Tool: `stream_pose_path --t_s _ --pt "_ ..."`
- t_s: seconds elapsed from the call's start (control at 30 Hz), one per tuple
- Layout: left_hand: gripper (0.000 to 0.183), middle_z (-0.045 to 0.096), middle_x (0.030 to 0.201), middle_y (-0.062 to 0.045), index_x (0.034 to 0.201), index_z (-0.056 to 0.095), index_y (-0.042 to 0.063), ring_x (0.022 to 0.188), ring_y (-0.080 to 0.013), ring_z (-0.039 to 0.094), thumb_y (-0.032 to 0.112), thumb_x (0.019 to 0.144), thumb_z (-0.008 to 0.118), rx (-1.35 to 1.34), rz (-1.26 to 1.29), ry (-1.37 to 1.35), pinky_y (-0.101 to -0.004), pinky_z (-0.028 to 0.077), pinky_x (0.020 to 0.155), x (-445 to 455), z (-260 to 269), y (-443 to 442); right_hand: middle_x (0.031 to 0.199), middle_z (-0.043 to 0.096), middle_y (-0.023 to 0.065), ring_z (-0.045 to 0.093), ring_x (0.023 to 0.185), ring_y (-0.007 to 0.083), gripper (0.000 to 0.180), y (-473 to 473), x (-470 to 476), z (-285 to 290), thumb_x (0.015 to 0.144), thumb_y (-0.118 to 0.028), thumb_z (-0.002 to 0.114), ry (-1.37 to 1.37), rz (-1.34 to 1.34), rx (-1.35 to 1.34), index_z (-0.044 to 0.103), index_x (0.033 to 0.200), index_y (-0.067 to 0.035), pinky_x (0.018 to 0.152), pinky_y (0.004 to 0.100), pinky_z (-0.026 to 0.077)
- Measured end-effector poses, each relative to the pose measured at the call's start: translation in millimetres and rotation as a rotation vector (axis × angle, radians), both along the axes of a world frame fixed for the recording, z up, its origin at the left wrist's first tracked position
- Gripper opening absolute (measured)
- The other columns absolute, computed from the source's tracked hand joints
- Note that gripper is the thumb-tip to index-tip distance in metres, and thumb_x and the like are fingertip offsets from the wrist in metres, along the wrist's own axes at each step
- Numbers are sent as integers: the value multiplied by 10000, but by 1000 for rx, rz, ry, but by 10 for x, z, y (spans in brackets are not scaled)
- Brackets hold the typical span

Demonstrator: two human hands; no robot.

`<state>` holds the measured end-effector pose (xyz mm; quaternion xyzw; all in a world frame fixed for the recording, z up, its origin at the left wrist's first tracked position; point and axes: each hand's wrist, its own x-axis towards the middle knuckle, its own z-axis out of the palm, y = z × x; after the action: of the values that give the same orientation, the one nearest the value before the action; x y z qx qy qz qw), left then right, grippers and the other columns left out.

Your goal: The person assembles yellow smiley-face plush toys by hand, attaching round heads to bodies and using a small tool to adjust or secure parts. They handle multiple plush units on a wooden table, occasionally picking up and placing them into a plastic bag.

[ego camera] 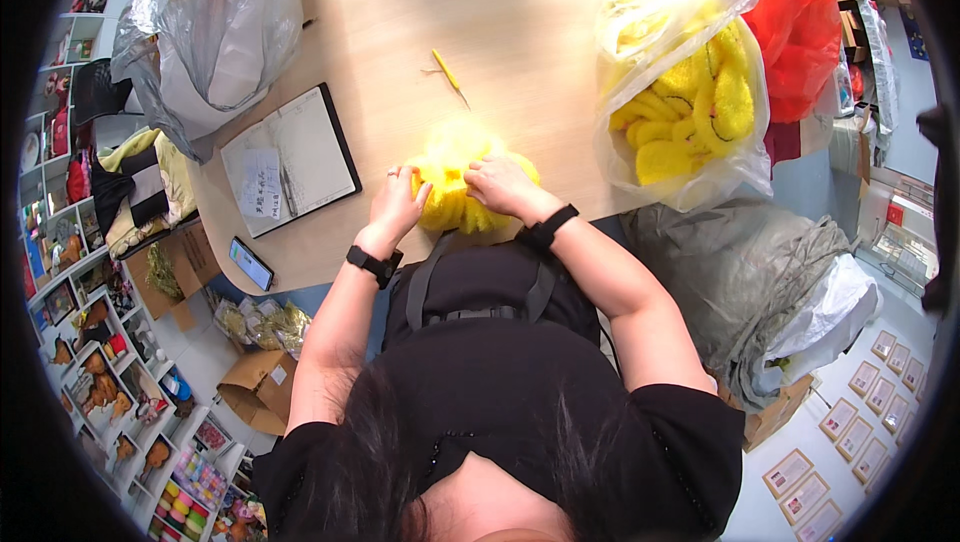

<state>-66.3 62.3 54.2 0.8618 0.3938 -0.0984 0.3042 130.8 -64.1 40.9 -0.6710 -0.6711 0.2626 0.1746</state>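
Observation:
A fluffy bright yellow plush piece [466,213] lies at the table's near edge, in front of my body. My left hand [397,204] grips its left side between thumb and fingers. On its upper right part, my right hand [504,185] pinches the pile with bent fingers; the fingertips are partly sunk in it. Glare washes out the top of the piece, so its exact shape cannot be made out. Beyond it rests a slim yellow-handled tool [447,71] with a thin metal tip, perhaps a crochet hook, with a bit of thread beside it.
An open notebook [307,159] with a pen [289,193] and a handwritten slip [261,178] lies left. Nearer is a phone [251,264]. A clear bag of yellow plush pieces [686,106] stands right, a grey plastic bag [217,39] far left. Large grey sacking [727,279] bulges beside the table.

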Motion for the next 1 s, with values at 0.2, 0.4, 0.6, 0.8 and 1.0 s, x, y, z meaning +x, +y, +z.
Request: stream_pose_path --t_s 0.2,0.4,0.6,0.8,1.0 --pt "286 655 969 -185 1095 599 16 949 -337 623 262 1028 470 -219 388 -411 -433 494 822 -122 -123 176 846 631 117 604 868 330 164 95 459 682 847 -211 645 48 -139 164 586 833 -59 765 435 494" --pt "329 496 1381 -165 1224 577 37 1231 -349 497 142 915 534 2 33 -182 -433 432 1023 168 -364 399 988 637 125 594 961 334 146 539 1105 967 870 -162 628 -230 -479 168 615 986 -75 855 424 475" --pt "613 184 1616 -89 1479 382 154 1465 -384 190 175 895 567 166 -348 68 -520 303 1139 1257 -653 642 1240 570 127 600 1033 325 359 652 1045 1185 892 -127 623 -286 -689 378 560 1243 -93 916 407 472" --pt "639 158 1629 -70 1525 315 203 1488 -379 127 281 929 532 242 -401 214 -511 243 1166 1683 -1007 723 1116 597 84 557 1096 264 323 -199 1199 1824 835 -117 706 -464 -846 517 588 1135 -102 962 418 407" --pt "733 103 1612 -208 1500 212 -65 1493 -322 142 334 965 516 250 -361 113 -411 180 1208 1411 -1302 757 1246 563 146 530 1178 335 644 -963 2144 1589 746 -199 807 -748 -1227 255 503 1296 -56 1004 458 413"
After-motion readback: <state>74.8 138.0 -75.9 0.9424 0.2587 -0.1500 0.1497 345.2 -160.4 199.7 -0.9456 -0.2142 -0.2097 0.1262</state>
